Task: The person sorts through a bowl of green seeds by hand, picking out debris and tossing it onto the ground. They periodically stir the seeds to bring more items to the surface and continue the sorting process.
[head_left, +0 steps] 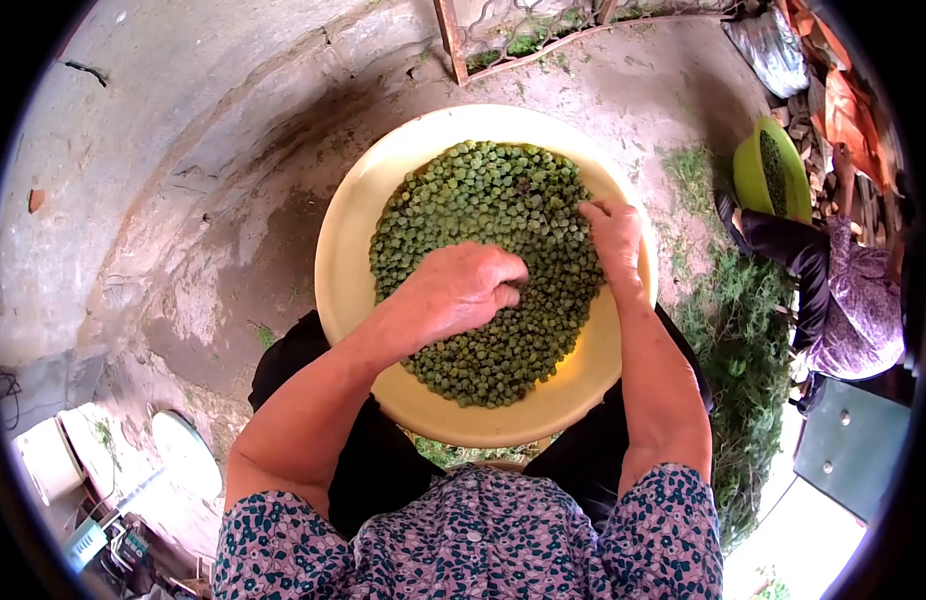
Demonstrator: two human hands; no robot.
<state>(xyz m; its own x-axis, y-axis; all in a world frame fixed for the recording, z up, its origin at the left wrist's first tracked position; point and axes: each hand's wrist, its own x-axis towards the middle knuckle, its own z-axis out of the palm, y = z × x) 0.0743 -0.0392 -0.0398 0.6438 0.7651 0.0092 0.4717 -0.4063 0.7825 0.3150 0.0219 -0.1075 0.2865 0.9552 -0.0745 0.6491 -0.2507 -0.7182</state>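
Note:
A wide yellow basin (348,245) rests across my lap, holding a thick layer of small, round green berries (473,190) with a few darker bits among them. Over the middle of the berries is my left hand (468,285), its fingers curled together and slightly blurred at the tips. My right hand (615,238) is at the right side of the heap, inside the basin's rim, with thumb and fingers pinched together. Whatever either hand holds is too small or too hidden to make out.
At the right sits another person (853,300) beside a green basin (798,170) of similar dark green contents. Cut leafy branches (733,370) lie on the ground between us. A concrete wall (183,130) curves along the left; a rusty metal frame (451,40) stands ahead.

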